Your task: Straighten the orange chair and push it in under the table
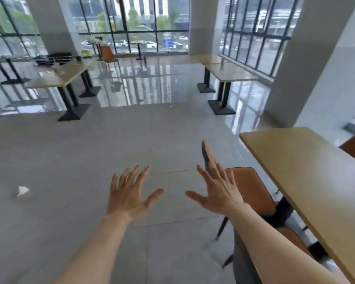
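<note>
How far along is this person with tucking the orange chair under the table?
Done: nothing clearly; the orange padded chair stands beside the light wooden table, its seat only partly beneath the edge. In hand: both hands are open with fingers spread; the right hand overlaps the backrest, contact unclear, and the left hand hovers over the floor. Left: grip, straighten and push in.

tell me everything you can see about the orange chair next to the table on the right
The orange chair has a smooth, leather-like orange seat and a thin backrest seen edge-on, orange on the inner face and dark grey on the outer. Slim dark legs run down to the grey tiled floor. It stands beside the wooden table, its seat partly under the tabletop edge, backrest toward the open room. The open right hand overlaps the backrest in view, though whether it touches is unclear. The right forearm hides the seat's near part.
</note>
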